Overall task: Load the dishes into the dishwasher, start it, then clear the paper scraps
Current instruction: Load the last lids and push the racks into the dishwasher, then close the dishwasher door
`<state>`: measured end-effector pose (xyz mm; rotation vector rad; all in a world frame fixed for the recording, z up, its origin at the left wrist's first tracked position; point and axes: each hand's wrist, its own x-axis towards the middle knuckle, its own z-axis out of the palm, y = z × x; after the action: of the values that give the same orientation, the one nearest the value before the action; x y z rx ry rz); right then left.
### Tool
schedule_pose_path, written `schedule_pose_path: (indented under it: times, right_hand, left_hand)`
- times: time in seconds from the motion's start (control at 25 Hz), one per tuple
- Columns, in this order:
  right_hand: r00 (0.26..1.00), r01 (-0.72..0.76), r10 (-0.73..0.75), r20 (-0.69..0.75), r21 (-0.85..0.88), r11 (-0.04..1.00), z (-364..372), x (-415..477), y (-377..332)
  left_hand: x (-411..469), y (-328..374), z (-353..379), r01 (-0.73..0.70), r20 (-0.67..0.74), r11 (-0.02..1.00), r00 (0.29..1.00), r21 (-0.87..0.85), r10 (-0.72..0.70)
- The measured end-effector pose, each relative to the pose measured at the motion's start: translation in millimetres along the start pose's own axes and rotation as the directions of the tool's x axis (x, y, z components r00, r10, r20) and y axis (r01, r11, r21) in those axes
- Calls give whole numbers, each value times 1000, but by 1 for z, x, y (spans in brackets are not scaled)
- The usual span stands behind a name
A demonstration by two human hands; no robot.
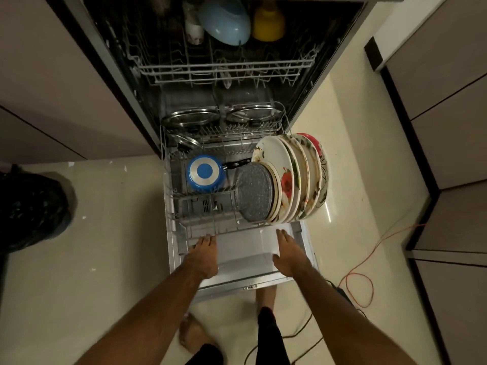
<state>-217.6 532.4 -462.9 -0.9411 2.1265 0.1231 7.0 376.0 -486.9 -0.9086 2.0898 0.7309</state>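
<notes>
Left hand (204, 255), right hand (288, 252): both flat, fingers straight, holding nothing, fingertips at the front rim of the lower rack (171, 206).
Step, judged: sliding the rack in. Next calls for an even two-handed push.
In rack: one blue pan (205, 173), one grey pan (254, 196), roughly seven plates (290, 180), three lids (191, 119).
Left of rack: four paper scraps (125, 168).

Lower rack (168, 196) pulled out over the open dishwasher door (237, 262), plates (290, 177) upright along its right side, frying pan (254, 192) just left of them, saucepan (205, 173) further left, lids (191, 119) behind, upper rack (226, 72) above holding bowl (225, 22) and cup (268, 22), bin bag (31, 206) on floor (105, 259) at left
</notes>
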Motion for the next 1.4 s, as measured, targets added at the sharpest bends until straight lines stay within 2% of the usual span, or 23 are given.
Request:
schedule_pose_path:
  times: [0.2, 0.48, 0.68, 0.92, 1.4]
  right_hand:
    - [998, 65, -64, 15, -118, 991, 12, 26, 20]
    - [994, 100, -90, 63, -172, 980, 28, 39, 33]
    - [991, 132, -133, 7, -218, 967, 34, 41, 46]
    - [982, 174, -185, -40, -185, 967, 10, 70, 37]
    - [959, 211, -248, -137, -241, 947, -56, 178, -4]
  left_hand:
    - [2, 5, 31, 48, -47, 998, 998, -36, -49]
    - [6, 11, 61, 101, -120, 987, 986, -126, -116]
    - [11, 17, 66, 130, -154, 969, 974, -212, -164]
    - [37, 13, 35, 154, -165, 956, 966, -251, -198]
    - [120, -15, -58, 166, -340, 954, 907, -251, -247]
